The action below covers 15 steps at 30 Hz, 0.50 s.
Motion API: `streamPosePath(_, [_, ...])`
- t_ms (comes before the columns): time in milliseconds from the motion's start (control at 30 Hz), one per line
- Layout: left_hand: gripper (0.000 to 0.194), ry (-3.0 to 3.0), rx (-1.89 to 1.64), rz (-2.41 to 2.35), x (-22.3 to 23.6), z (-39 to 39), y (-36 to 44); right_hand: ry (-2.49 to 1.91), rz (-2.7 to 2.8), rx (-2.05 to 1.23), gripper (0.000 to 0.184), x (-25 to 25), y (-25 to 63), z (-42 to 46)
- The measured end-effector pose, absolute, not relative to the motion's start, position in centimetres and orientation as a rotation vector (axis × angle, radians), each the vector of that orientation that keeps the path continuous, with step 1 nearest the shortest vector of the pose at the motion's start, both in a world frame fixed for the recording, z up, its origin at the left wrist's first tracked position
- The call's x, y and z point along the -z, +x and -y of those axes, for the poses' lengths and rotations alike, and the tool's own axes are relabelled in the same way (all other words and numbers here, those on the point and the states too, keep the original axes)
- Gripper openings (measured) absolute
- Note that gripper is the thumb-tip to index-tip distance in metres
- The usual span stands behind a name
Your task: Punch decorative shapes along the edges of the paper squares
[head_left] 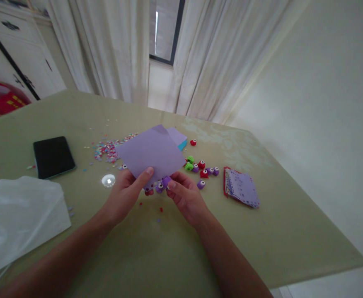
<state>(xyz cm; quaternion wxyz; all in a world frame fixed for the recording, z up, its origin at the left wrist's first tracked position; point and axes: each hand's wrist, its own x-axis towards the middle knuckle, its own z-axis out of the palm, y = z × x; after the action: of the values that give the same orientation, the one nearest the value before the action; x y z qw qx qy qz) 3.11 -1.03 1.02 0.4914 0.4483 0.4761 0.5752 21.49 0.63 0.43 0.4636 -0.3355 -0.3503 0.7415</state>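
White, thin and creased: a sheet of soft material lies at the far left of the table. Beyond it, a dark flat device, then a scatter of coloured bits and a clear round object.

Left hand: grasping the lilac sheet at its near corner, thumb on top, other fingers mostly hidden beneath. The sheet is raised above the table, spanning the space ahead of both hands. Judged light, smooth, fairly stiff but easily creased; best pinched flat near an edge.

At its near edge, a small purple piece, probably hard, light plastic, best gripped by its sides. It sits between the thumb and fingers of the right hand, which pinch it. Contact with the sheet: cannot tell.

Right of centre, a cluster of eyed pieces, red and purple among them, rests near the right hand. Farther right, a stack of perforated sheets, well apart from the fingers.
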Motion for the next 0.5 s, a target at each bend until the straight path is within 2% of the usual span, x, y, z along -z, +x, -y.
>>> streamPosePath(500, [0.038,1.232,-1.284,-1.216,-2.6,1.1,3.4,-0.840,0.910,-1.727,0.045,-0.5,21.4,-0.5])
